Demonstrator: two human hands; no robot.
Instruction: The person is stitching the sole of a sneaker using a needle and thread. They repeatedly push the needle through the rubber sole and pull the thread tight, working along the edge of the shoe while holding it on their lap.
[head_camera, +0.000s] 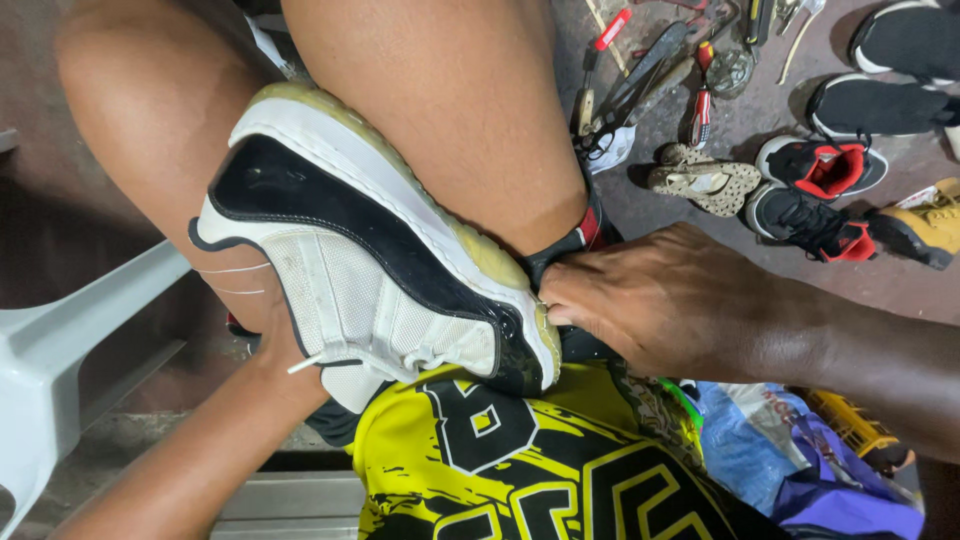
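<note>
My right hand pinches closed at the sneaker's toe, its length running up-left; my left hand, behind it, I cannot judge.

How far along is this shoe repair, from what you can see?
Partway, as far as I can tell. A line of thread already crosses the heel end of the white and black sneaker, clamped between the knees. In hand: the right hand pinches at the toe edge of the sole; the left hand is mostly hidden behind the shoe. How much edge remains unstitched I cannot tell. Tools lie on the floor.
</note>
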